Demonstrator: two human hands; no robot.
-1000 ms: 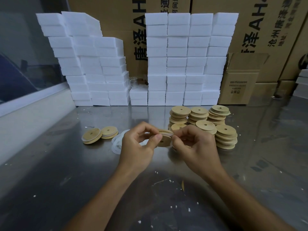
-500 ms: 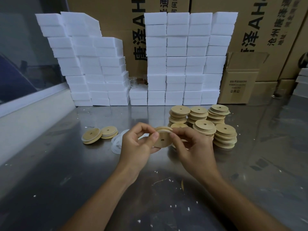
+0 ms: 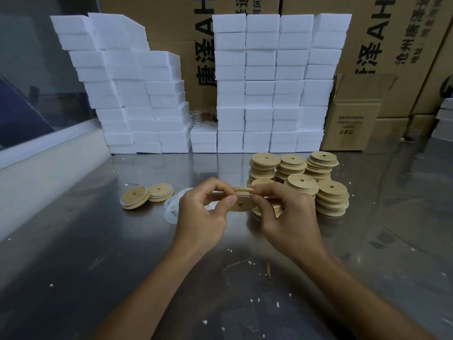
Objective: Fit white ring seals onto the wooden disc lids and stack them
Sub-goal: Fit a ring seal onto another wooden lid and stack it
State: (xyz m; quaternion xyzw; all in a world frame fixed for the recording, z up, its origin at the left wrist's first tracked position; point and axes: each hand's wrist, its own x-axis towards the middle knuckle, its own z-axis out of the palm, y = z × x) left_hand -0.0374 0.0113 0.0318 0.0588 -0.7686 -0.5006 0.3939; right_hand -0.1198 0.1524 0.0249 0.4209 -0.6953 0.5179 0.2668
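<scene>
Both hands hold one wooden disc lid [image 3: 241, 201] upright above the metal table [image 3: 73, 253], its flat face with the centre hole turned toward me. My left hand [image 3: 201, 212] pinches its left edge between thumb and fingers. My right hand [image 3: 286, 214] grips its right edge. A thin white ring seal lies along the lid's top groove. Loose white ring seals [image 3: 172, 209] lie on the table just left of my left hand. Two lids [image 3: 147, 196] with seals on them lie further left. Several stacks of bare wooden lids [image 3: 306, 180] stand behind my right hand.
Tall stacks of white foam blocks [image 3: 269, 82] line the back of the table, with cardboard boxes [image 3: 353, 114] behind and to the right. A white ledge and a window [image 3: 36, 148] run along the left. White crumbs dot the table.
The lid has been turned in my fingers from edge-on to face-on and then tilted back a little. Both hands have stayed in place.
</scene>
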